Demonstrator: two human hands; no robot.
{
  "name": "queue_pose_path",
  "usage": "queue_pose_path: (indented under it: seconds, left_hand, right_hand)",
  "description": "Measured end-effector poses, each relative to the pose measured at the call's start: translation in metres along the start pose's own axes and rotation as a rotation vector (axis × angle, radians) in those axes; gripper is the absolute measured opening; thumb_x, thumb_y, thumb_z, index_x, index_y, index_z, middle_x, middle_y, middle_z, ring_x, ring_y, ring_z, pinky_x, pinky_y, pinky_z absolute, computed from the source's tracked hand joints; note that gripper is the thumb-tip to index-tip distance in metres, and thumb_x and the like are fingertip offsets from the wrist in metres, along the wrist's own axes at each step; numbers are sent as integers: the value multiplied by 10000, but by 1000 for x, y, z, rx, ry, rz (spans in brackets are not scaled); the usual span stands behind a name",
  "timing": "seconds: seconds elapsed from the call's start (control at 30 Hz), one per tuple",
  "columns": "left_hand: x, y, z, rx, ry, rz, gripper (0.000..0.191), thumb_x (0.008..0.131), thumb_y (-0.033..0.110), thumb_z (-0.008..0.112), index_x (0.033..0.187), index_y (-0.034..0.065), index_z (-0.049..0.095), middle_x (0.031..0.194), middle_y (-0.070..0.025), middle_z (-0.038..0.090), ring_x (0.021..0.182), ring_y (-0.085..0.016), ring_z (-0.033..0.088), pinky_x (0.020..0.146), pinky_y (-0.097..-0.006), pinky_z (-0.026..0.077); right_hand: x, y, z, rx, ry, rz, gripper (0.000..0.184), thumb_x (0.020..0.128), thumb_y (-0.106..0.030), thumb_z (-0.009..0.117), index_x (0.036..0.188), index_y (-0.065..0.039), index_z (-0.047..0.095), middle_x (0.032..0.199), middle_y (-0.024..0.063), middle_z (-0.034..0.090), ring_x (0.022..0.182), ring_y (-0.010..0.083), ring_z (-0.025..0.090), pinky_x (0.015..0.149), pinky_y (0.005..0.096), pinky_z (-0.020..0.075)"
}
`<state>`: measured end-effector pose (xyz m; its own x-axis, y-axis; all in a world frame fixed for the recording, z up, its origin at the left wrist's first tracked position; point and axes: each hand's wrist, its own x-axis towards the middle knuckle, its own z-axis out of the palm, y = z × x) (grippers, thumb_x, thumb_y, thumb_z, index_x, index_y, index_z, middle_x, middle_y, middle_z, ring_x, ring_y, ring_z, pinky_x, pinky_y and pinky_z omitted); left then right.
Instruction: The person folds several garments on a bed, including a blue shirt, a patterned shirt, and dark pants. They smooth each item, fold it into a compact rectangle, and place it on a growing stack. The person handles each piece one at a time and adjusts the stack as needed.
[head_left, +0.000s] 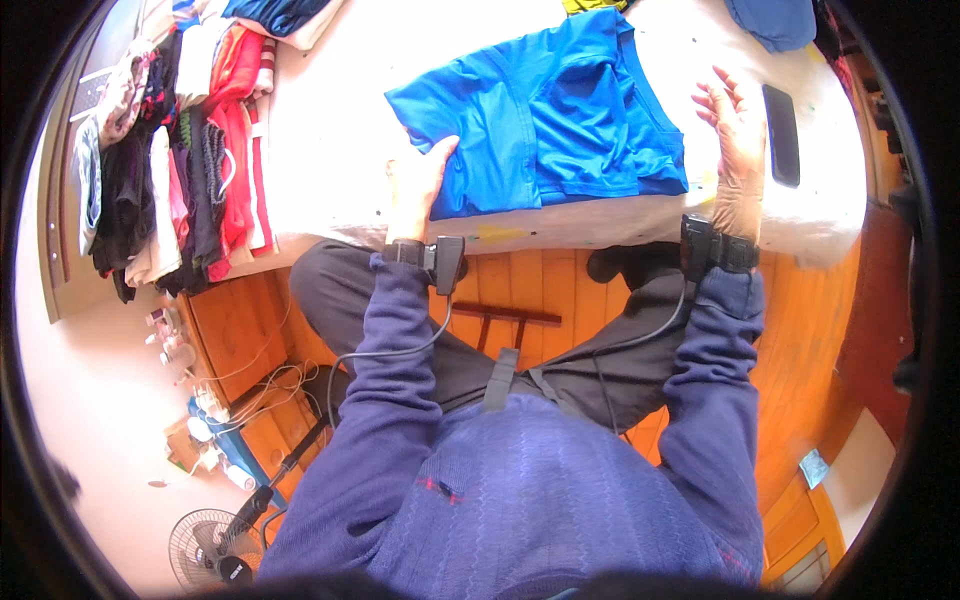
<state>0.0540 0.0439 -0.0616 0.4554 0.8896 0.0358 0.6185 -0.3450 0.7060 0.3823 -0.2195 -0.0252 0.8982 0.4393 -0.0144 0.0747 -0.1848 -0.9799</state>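
Note:
A blue T-shirt (540, 127) lies partly folded on the white patterned cloth that covers the table, its neckline turned to the right and some creases in its middle. My left hand (420, 180) is at the shirt's left edge. Its thumb rests over the blue fabric, while the fingertips are hidden under or behind the cloth. To the right of the neckline, my right hand (731, 127) hovers or rests palm partly up, fingers apart and holding nothing. A dark smartphone (781, 135) lies just to the right of that hand.
Rows of folded clothes (180, 165) cover the table's left end. Dark blue garments (277, 15) lie at the far left, a yellow item (592, 6) at the far edge, and a blue cloth (776, 22) at the far right. Cables run from both wrist devices. A fan (214, 551) stands lower left.

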Motion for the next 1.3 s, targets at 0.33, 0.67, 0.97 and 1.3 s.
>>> queue_pose_path:
  seconds: [0.33, 0.67, 0.97, 1.3]
  left_hand:
    - [40, -88, -72, -65, 73, -138, 573, 750, 203, 888, 1174, -103, 655, 1033, -262, 721, 934, -344, 696, 869, -439, 544]
    - [11, 77, -25, 190, -94, 79, 625, 853, 404, 789, 1291, -12, 629, 1125, -209, 699, 1000, -314, 685, 868, -409, 548]
    - [-30, 122, 37, -94, -157, 307, 313, 917, 162, 746, 1129, -45, 646, 1019, -207, 659, 898, -317, 661, 769, -409, 540]
    - [-2, 55, 44, -64, -180, -89, 417, 779, 247, 877, 1007, -46, 688, 900, -147, 712, 764, -208, 668, 693, -367, 551]
  right_hand:
    - [-4, -10, 0, -54, 51, 19, 375, 1061, -168, 586, 1408, -27, 580, 1236, 164, 702, 1059, 192, 711, 918, 289, 575]
    - [-9, -18, -2, -68, 79, 14, 364, 1065, -178, 578, 1405, -47, 593, 1232, 148, 710, 1085, 196, 710, 951, 300, 571]
    - [-4, -12, -16, -4, 76, 19, 379, 1066, -180, 585, 1416, -34, 579, 1233, 139, 709, 1079, 190, 709, 942, 287, 573]
    - [-4, -15, -11, -15, 46, 31, 378, 1068, -170, 581, 1421, -35, 571, 1227, 146, 709, 1071, 186, 706, 933, 279, 571]
